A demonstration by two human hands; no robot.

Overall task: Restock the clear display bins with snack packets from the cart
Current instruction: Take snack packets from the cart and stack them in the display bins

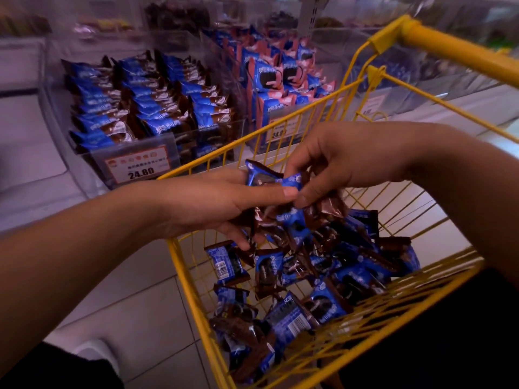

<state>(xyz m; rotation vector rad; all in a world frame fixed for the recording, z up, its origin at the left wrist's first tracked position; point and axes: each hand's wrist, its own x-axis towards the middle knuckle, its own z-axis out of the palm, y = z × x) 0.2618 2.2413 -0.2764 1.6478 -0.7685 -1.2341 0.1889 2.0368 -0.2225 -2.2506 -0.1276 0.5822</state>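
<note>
A yellow wire cart holds several loose blue-and-brown snack packets. Above the cart, my left hand grips a small bunch of these packets, thumb on top. My right hand reaches in from the right and pinches a packet at the same bunch, fingertips meeting my left thumb. Behind the cart, a clear display bin is filled with rows of matching blue-and-brown packets.
A second clear bin to the right holds blue-and-pink packets. Price labels reading 24.80 sit on both bin fronts. The cart's yellow handle crosses the upper right. More bins stand blurred behind. Tiled floor lies lower left.
</note>
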